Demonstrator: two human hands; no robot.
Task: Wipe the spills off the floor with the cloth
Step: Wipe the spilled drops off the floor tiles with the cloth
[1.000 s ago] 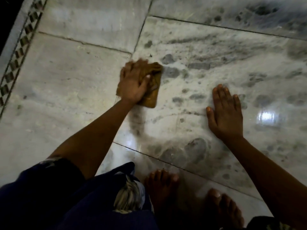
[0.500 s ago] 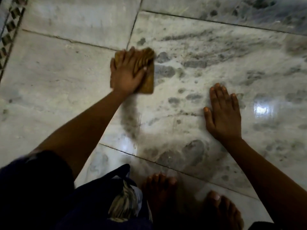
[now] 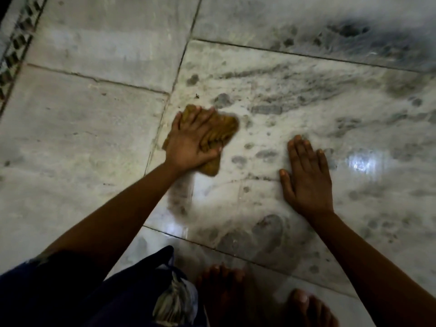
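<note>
Two bare hands are down on the pale grey-veined marble tile floor (image 3: 99, 142). The left hand (image 3: 191, 142) lies on a crumpled mustard-brown cloth (image 3: 219, 133), fingers spread forward over it and the thumb hooked round its near edge, pinning it to the tile just right of a grout line. Parts of the cloth stick out beyond the fingertips and under the heel of the palm. The right hand (image 3: 306, 180) is well apart from it, flat on the floor with straight, nearly closed fingers, holding nothing. Dark grey wet blotches and streaks of spill (image 3: 266, 109) spread over the tile beyond and between both hands, with a smeared patch below the left wrist. Two bare feet (image 3: 221, 284) show at the bottom edge, beside dark blue patterned clothing (image 3: 94, 298). A dark patterned border strip (image 3: 16, 50) runs along the upper left corner.
</note>
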